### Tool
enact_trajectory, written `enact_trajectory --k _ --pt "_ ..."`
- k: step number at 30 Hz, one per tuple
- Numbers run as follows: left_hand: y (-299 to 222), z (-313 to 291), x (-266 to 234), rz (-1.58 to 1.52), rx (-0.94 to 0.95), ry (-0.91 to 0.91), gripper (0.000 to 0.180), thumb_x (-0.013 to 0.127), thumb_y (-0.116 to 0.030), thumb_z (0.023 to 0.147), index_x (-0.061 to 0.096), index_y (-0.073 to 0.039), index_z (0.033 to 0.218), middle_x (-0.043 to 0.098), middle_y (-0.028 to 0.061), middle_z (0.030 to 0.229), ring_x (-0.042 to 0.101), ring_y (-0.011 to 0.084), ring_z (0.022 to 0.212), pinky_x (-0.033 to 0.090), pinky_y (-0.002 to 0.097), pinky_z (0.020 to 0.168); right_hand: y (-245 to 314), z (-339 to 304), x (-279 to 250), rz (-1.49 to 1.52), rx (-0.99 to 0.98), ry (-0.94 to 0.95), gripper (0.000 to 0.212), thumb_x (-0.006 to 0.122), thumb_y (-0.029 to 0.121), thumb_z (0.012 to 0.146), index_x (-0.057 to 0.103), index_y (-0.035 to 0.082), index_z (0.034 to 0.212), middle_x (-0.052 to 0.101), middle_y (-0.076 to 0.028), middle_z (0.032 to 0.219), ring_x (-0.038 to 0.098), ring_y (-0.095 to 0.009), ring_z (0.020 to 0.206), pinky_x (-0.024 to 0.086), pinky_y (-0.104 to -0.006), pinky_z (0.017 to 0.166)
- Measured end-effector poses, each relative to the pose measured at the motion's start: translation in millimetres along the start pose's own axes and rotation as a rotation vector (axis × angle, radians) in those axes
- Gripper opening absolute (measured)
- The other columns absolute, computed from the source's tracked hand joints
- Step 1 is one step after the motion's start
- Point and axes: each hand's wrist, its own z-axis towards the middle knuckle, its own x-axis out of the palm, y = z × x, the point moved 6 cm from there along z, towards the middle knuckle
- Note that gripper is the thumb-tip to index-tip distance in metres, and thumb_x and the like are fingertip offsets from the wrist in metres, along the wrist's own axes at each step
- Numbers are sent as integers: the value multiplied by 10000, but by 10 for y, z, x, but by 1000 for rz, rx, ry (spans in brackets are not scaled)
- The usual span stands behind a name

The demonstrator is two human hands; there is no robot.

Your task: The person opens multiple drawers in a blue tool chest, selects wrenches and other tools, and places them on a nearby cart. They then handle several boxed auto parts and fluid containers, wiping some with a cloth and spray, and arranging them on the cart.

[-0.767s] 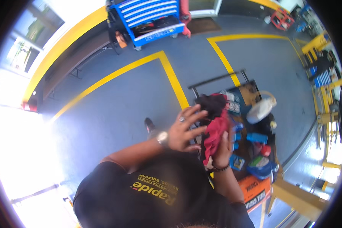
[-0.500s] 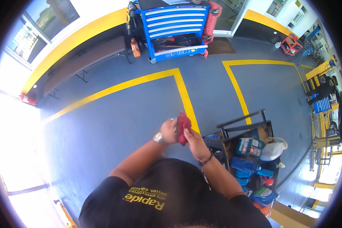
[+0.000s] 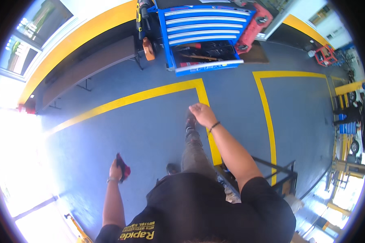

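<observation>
My left hand (image 3: 115,171), with a watch at the wrist, hangs low on the left with its fingers closed round a crumpled red rag (image 3: 125,170). Part of the rag looks dark. My right hand (image 3: 203,114), with a dark beaded bracelet, is stretched forward over the floor. Its fingers are curled in, and nothing shows in them. Beneath it one shoe (image 3: 190,122) of mine is forward in a stride. Ahead stands a blue tool cabinet (image 3: 205,26) with its bottom drawer (image 3: 207,56) pulled out and hand tools inside.
An orange jug (image 3: 148,49) stands left of the cabinet, beside a long low table (image 3: 93,67). A red floor jack (image 3: 253,28) leans at the cabinet's right side. Yellow lines (image 3: 150,93) mark the blue-grey floor. A dark cart frame (image 3: 286,174) is close on my right.
My hands have parted: the left swung down left with the rag, the right let go and moved forward. The cabinet is nearer, and the cart has slipped back behind my right arm.
</observation>
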Motion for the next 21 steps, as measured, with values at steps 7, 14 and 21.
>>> enact_trajectory --k 7,14,21 --pt "-639 -614 143 190 -466 547 369 562 -206 940 677 -68 1262 748 223 1148 708 401 1115 564 464 969 -1041 4089 109 -222 146 -187 449 680 414 974 705 -3 1137 729 -222 1195 672 -406 1166 537 -498 995" --pt "-664 -1185 368 -188 -618 507 380 679 -183 876 689 -22 1221 764 184 1142 716 296 1152 546 410 1008 -1617 5682 561 -1131 97 395 399 409 262 1082 589 189 1431 584 -81 1494 572 -297 1368 454 -504 1105" --pt "-1174 -362 121 -82 -761 404 479 583 -68 912 559 -14 1387 774 170 1128 748 296 1076 580 414 962 -1576 5807 539 -1058 -99 554 644 810 255 846 536 173 1423 597 -157 1410 651 -356 1237 506 -514 1069"
